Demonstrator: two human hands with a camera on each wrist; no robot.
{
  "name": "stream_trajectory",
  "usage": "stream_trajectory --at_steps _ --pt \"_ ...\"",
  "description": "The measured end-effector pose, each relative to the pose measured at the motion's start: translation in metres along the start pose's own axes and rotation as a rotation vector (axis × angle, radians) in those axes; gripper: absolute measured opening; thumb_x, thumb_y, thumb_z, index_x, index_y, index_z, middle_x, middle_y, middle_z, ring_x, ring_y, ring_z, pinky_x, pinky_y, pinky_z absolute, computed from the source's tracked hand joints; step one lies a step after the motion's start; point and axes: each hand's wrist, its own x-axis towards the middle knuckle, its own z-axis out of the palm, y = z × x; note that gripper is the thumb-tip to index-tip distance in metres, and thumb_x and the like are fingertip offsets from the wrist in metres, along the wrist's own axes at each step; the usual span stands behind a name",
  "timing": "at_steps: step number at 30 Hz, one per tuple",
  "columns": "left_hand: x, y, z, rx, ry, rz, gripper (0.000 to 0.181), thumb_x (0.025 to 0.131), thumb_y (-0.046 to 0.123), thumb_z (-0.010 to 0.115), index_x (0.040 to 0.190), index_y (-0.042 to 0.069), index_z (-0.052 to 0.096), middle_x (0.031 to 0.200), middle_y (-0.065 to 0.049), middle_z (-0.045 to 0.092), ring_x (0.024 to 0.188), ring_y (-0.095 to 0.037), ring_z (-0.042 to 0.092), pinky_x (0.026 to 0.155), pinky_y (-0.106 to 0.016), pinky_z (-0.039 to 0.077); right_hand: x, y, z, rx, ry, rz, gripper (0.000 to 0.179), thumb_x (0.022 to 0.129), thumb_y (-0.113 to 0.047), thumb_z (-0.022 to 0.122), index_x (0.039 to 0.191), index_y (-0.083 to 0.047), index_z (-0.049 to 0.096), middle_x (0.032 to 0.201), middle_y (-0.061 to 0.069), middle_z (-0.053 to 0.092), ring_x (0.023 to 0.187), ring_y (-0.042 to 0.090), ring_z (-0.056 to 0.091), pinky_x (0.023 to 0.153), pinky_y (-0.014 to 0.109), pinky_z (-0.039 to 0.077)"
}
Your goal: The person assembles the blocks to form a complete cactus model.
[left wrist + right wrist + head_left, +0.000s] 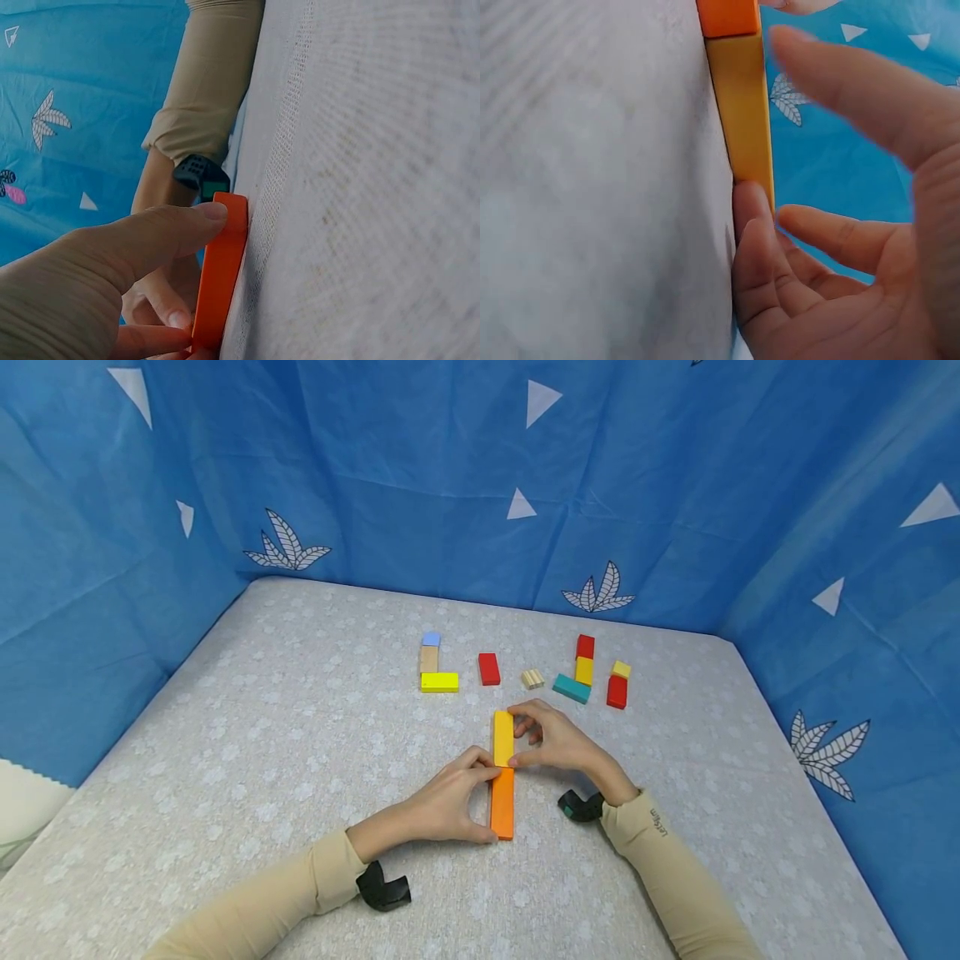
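Note:
An orange block [502, 803] lies lengthwise in front of me, end to end with a yellow block [503, 738] beyond it. My left hand [447, 796] grips the orange block from the left, thumb at its near end and fingers at its far end. From the right, my right hand [557, 740] holds the yellow block, with the index finger at the far end and the thumb by the near corner. The right wrist view shows the yellow block [742, 112] meeting the orange block [729, 16] end to end.
Farther back at left are a blue block [431, 639], a wooden block [429, 659] and a bright yellow block [439, 682]. A red block [489, 669], a ridged cream piece [532, 679] and a teal block [572, 688] follow rightward, near several red and yellow blocks. Blue curtains [450, 468] enclose the table.

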Motion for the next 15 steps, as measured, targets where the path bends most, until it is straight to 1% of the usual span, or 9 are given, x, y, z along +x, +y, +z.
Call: stream_trajectory --at_steps 3,5,7,9,11,13,15 --pt "-0.001 0.002 -0.003 0.041 0.003 0.006 0.085 0.067 0.038 0.089 0.135 -0.001 0.056 0.131 -0.004 0.046 0.113 -0.015 0.051 0.098 -0.033 0.047 0.0 0.003 -0.004 0.037 0.014 0.016 0.079 0.075 -0.027 0.086 0.141 -0.004 0.048 0.117 0.011 0.06 0.091 0.018 0.062 0.078 0.026 0.053" --pt "-0.001 0.003 -0.006 0.072 0.018 0.014 0.084 0.068 0.042 0.087 0.134 -0.001 0.057 0.132 -0.005 0.046 0.114 -0.016 0.051 0.098 -0.034 0.048 -0.001 0.004 -0.008 0.043 0.044 0.029 0.077 0.076 -0.026 0.085 0.141 -0.004 0.049 0.12 0.012 0.061 0.093 0.02 0.064 0.078 0.028 0.054" --pt "0.0 0.004 -0.009 0.092 0.041 0.018 0.084 0.07 0.045 0.085 0.134 -0.001 0.056 0.134 -0.007 0.047 0.117 -0.019 0.051 0.097 -0.036 0.049 0.0 0.004 -0.011 0.017 0.088 0.04 0.073 0.079 -0.027 0.083 0.14 -0.004 0.051 0.121 0.013 0.061 0.094 0.022 0.064 0.079 0.031 0.054" --pt "0.001 0.004 -0.012 0.099 0.064 0.023 0.085 0.072 0.046 0.083 0.136 -0.002 0.054 0.141 -0.01 0.046 0.124 -0.024 0.05 0.1 -0.041 0.048 0.001 0.004 -0.015 -0.016 0.136 0.048 0.068 0.081 -0.027 0.081 0.138 -0.005 0.053 0.125 0.014 0.059 0.098 0.025 0.065 0.082 0.036 0.055" --pt "0.004 0.002 -0.014 0.101 0.07 0.024 0.086 0.075 0.047 0.081 0.14 -0.001 0.05 0.149 -0.014 0.041 0.133 -0.029 0.044 0.106 -0.046 0.044 0.002 0.004 -0.019 -0.049 0.183 0.064 0.063 0.084 -0.027 0.078 0.138 -0.005 0.053 0.129 0.014 0.057 0.101 0.027 0.064 0.084 0.04 0.055" --pt "0.006 0.0 -0.014 0.098 0.044 0.016 0.089 0.078 0.049 0.078 0.145 0.001 0.044 0.157 -0.015 0.032 0.143 -0.032 0.034 0.112 -0.051 0.036 0.005 0.003 -0.022 -0.083 0.217 0.077 0.061 0.087 -0.025 0.075 0.139 -0.005 0.052 0.132 0.016 0.055 0.103 0.03 0.064 0.086 0.043 0.055" --pt "0.008 -0.004 -0.014 0.09 0.002 0.005 0.092 0.08 0.052 0.075 0.149 0.004 0.038 0.161 -0.013 0.024 0.148 -0.033 0.025 0.116 -0.054 0.029 0.008 0.003 -0.025 -0.118 0.245 0.09 0.06 0.088 -0.022 0.073 0.141 -0.005 0.05 0.136 0.018 0.052 0.105 0.032 0.063 0.087 0.045 0.055"
